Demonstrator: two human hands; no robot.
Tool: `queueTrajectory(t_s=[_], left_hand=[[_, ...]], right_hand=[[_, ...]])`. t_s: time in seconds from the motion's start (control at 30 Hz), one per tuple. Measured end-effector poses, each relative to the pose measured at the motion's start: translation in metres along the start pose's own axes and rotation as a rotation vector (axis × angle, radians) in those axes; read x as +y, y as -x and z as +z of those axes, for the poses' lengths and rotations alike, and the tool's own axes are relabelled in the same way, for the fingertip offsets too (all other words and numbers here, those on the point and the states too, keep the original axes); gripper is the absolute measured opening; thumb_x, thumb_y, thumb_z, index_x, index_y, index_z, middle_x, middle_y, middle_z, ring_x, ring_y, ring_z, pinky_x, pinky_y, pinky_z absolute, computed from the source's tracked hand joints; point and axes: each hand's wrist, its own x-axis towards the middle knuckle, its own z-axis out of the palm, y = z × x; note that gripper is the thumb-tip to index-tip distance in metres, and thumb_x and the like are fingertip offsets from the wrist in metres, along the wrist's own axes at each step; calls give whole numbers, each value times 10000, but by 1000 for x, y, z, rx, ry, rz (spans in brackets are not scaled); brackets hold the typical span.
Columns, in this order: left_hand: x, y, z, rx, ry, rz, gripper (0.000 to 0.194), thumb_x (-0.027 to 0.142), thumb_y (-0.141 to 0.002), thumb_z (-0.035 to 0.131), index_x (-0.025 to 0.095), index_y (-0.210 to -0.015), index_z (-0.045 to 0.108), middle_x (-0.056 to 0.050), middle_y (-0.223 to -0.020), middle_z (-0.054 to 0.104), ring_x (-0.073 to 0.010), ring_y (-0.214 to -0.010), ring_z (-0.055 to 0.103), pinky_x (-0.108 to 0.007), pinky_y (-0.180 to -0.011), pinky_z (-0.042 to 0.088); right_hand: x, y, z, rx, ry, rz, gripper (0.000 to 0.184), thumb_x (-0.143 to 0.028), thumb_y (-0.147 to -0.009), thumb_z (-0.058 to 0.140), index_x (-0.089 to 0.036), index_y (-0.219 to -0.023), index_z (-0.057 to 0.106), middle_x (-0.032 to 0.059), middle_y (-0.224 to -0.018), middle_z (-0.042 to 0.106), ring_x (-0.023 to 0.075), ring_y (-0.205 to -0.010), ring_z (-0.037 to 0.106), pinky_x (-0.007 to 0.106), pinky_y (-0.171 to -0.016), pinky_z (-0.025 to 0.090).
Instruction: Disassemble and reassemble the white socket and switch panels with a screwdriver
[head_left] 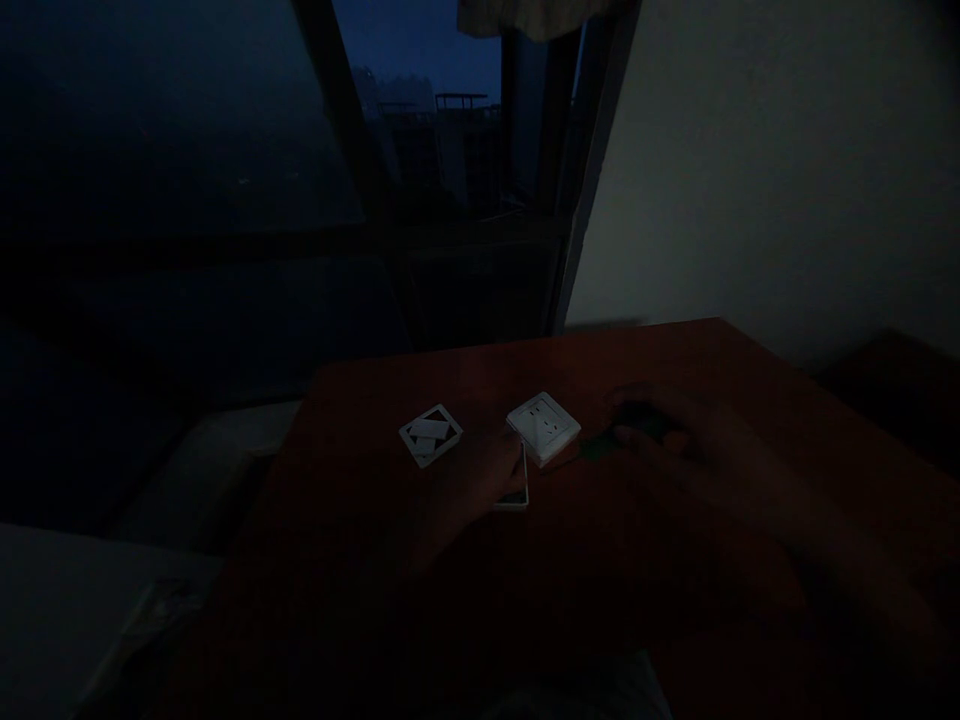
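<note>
A white wall socket [543, 424] with dark slots sits tilted above the red-brown table. My left hand [487, 472] is closed at its left corner and seems to grip it, though most fingers are lost in the dark. Below that hand a white-edged frame [513, 506] shows in part. My right hand [667, 432] is wrapped round a screwdriver [598, 446] with a green and black handle. Its thin shaft points left, toward the underside of the socket; where the tip ends is hard to see.
Left of my hands lies a white square frame [412, 447] with pale pieces inside it. The table [675, 350] reaches toward a dark window [420, 140] and a pale wall [750, 180]. The light is very dim.
</note>
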Motion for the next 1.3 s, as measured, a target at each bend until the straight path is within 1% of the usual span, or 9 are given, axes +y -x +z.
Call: queueTrajectory(t_s=[0.17,0.3,0.4,0.53,0.63,0.77,0.93,1.07,1.3], left_hand=[[4,-7,8,10,-4,-50,278,323,-924,565,161,-1149,568,-81,-1158,589,-209,-976,604,-409,-832,517],[3,-12,10,23,10,-73,283,320,-930,558,172,-1171,563,-86,-1189,581,-210,-991,605,-411,-840,523],[3,-10,5,37,26,-73,253,329,-928,557,163,-1117,584,-78,-1125,606,-196,-943,613,-388,-816,521],[-1,-4,-4,83,56,-75,179,334,-942,510,181,-923,602,-47,-916,649,-172,-812,613,-284,-705,465],[-9,2,-7,164,75,-119,171,335,-950,478,201,-885,563,-4,-817,635,-160,-734,600,-258,-626,408],[-21,15,-4,258,84,-140,135,288,-937,488,207,-840,537,13,-780,605,-152,-706,575,-254,-627,383],[-19,25,-5,240,131,-61,70,215,-925,485,217,-954,549,-9,-950,620,-164,-855,585,-263,-726,425],[-11,19,-9,159,128,34,213,178,-894,518,237,-1094,561,-36,-1123,571,-187,-989,573,-288,-821,446],[1,5,-12,25,36,40,197,185,-849,576,209,-1043,595,-57,-1101,576,-214,-988,582,-317,-825,468]], right_hand=[[7,4,5,-17,-6,4,272,-299,-890,509,-231,-1149,554,77,-1101,671,215,-940,662,325,-733,546],[9,5,7,-17,-11,-2,251,-280,-887,509,-227,-1125,568,82,-1095,676,213,-931,664,334,-748,545],[8,6,8,-1,-4,-5,231,-265,-882,516,-229,-1101,580,74,-1069,683,207,-916,667,333,-746,543],[6,7,10,-2,-8,15,220,-260,-881,522,-229,-1090,581,66,-1062,680,201,-919,665,324,-749,538],[8,7,12,-8,-15,39,220,-271,-884,522,-226,-1090,583,62,-1064,681,196,-912,668,316,-746,539],[12,7,14,-27,-41,48,221,-266,-884,518,-229,-1092,581,63,-1075,683,200,-916,673,308,-716,549],[14,9,13,-22,-20,55,224,-271,-883,517,-234,-1093,587,74,-1072,687,213,-891,677,317,-671,556],[14,9,12,-15,-18,62,223,-291,-885,521,-235,-1089,593,75,-1064,692,215,-891,681,319,-678,561],[16,13,14,7,-28,59,220,-276,-870,531,-235,-1074,605,71,-1044,705,215,-870,691,314,-663,564]])
